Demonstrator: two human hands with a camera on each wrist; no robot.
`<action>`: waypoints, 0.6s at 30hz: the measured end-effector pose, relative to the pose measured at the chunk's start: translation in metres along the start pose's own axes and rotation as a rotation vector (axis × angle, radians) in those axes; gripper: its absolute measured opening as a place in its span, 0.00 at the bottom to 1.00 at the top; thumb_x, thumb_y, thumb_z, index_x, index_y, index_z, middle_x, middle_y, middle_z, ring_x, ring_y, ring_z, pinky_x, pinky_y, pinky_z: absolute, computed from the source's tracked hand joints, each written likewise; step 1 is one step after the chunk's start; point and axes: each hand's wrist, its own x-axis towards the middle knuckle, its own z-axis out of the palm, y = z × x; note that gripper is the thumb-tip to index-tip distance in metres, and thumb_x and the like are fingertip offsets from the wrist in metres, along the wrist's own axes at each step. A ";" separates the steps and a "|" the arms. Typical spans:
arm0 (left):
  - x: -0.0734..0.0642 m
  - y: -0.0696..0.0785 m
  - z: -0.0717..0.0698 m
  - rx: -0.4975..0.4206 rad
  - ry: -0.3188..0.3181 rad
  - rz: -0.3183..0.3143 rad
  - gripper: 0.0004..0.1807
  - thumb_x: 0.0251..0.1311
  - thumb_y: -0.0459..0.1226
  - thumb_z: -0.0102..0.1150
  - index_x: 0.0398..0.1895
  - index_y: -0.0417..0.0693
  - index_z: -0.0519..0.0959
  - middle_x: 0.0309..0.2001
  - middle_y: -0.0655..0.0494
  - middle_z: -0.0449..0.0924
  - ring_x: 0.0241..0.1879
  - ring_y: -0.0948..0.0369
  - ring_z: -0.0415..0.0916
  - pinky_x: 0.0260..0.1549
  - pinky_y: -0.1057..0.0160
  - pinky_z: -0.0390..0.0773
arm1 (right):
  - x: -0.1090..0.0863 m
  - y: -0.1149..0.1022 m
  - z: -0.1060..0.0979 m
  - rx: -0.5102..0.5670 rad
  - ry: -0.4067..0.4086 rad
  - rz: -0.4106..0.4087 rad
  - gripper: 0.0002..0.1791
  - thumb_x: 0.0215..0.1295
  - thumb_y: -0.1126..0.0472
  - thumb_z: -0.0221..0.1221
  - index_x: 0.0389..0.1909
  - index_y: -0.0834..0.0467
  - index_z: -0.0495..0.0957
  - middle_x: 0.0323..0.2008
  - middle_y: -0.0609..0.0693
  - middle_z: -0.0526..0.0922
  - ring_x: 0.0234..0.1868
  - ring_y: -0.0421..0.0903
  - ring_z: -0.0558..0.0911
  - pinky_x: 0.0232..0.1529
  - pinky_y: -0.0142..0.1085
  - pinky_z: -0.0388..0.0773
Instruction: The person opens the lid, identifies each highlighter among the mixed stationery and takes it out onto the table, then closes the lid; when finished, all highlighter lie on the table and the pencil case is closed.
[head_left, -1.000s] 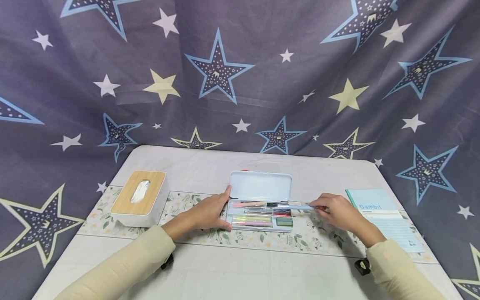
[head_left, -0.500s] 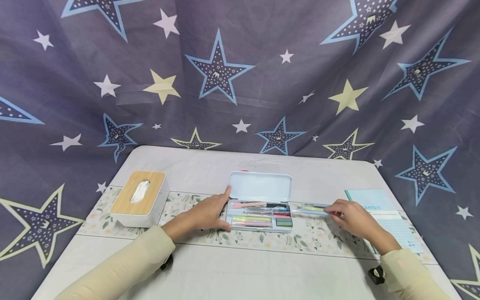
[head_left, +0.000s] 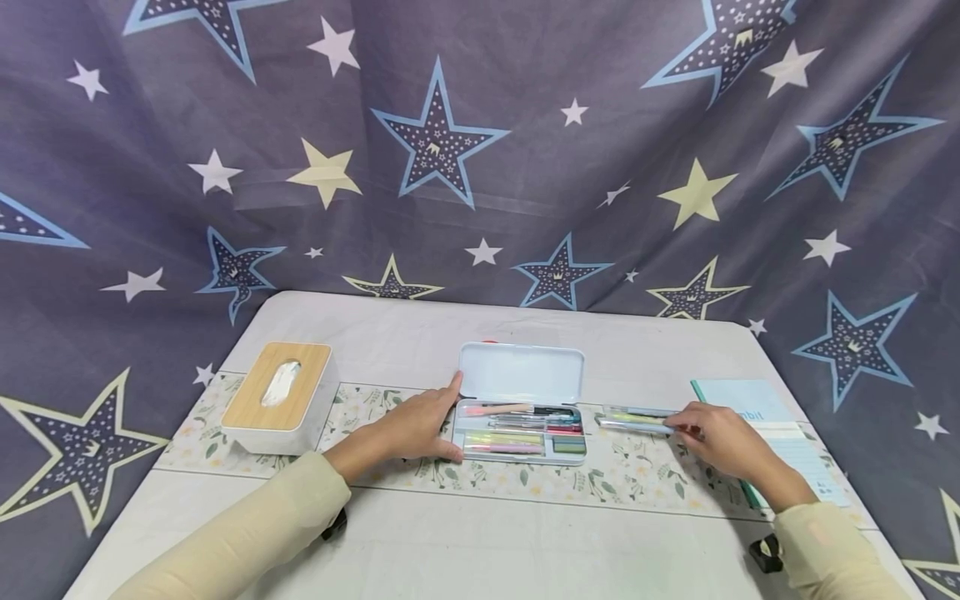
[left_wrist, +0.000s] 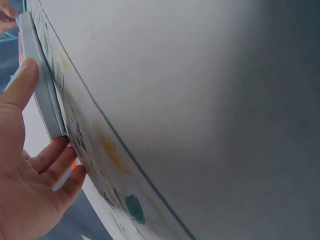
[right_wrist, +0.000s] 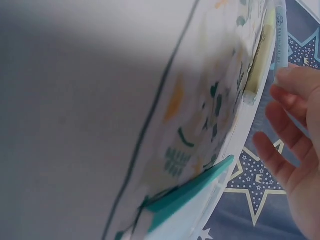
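Right hand [head_left: 726, 437] pinches blue pen [right_wrist: 282, 45], best laid level at three o'clock from pencil case [head_left: 521, 372], which left hand [head_left: 420, 423] holds.

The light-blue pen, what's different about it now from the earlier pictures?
The right hand, pinching the light-blue pen, moved it right from over the pencil case to beside a yellow pen. The left hand stayed on the case; the tissue box and notebook stayed put.

Left fingers [head_left: 447, 395] grip an open pencil case [head_left: 521, 372]; right fingers [head_left: 680, 418] pinch a blue pen [head_left: 637, 426].
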 end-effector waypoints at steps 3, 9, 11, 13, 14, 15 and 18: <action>0.000 -0.001 0.000 -0.001 0.003 0.002 0.71 0.52 0.64 0.71 0.82 0.37 0.36 0.75 0.37 0.64 0.73 0.43 0.65 0.72 0.46 0.67 | -0.002 0.002 0.000 -0.006 0.007 -0.008 0.11 0.58 0.66 0.71 0.43 0.54 0.89 0.31 0.39 0.82 0.28 0.33 0.79 0.29 0.31 0.79; 0.000 -0.001 0.000 -0.002 0.000 0.001 0.71 0.52 0.64 0.71 0.82 0.37 0.36 0.75 0.38 0.64 0.74 0.44 0.65 0.72 0.46 0.66 | -0.006 0.006 0.001 -0.018 -0.005 0.026 0.11 0.59 0.66 0.71 0.43 0.54 0.89 0.32 0.41 0.84 0.30 0.34 0.80 0.30 0.33 0.80; 0.000 0.000 0.000 -0.002 -0.001 0.000 0.71 0.52 0.64 0.71 0.82 0.38 0.36 0.75 0.39 0.64 0.74 0.44 0.64 0.72 0.46 0.66 | -0.007 0.006 0.001 -0.016 -0.018 0.048 0.10 0.60 0.65 0.70 0.43 0.54 0.89 0.33 0.41 0.84 0.30 0.34 0.80 0.30 0.33 0.80; 0.001 -0.001 0.000 -0.002 0.000 0.000 0.71 0.52 0.64 0.70 0.82 0.38 0.36 0.75 0.39 0.64 0.74 0.44 0.64 0.72 0.46 0.66 | -0.008 0.006 0.001 -0.018 -0.024 0.066 0.10 0.60 0.65 0.70 0.43 0.53 0.89 0.32 0.41 0.84 0.30 0.34 0.80 0.30 0.33 0.80; 0.001 -0.001 0.001 -0.001 -0.001 0.000 0.71 0.52 0.64 0.70 0.82 0.38 0.36 0.75 0.39 0.64 0.74 0.44 0.64 0.73 0.46 0.66 | -0.008 0.007 0.001 -0.015 -0.027 0.070 0.10 0.60 0.65 0.70 0.43 0.54 0.88 0.32 0.41 0.84 0.30 0.34 0.80 0.30 0.33 0.80; 0.001 -0.001 0.001 -0.002 -0.002 0.000 0.71 0.52 0.64 0.70 0.82 0.38 0.36 0.76 0.40 0.64 0.75 0.44 0.63 0.73 0.46 0.66 | -0.008 0.007 0.002 -0.017 -0.026 0.072 0.10 0.60 0.65 0.70 0.42 0.54 0.88 0.32 0.41 0.84 0.29 0.34 0.80 0.30 0.33 0.80; 0.001 -0.002 0.001 -0.001 -0.004 0.003 0.71 0.52 0.65 0.70 0.82 0.38 0.36 0.76 0.39 0.63 0.75 0.44 0.63 0.73 0.46 0.66 | -0.008 0.007 0.003 -0.020 -0.020 0.074 0.09 0.60 0.64 0.71 0.42 0.53 0.88 0.32 0.41 0.84 0.29 0.33 0.79 0.29 0.33 0.79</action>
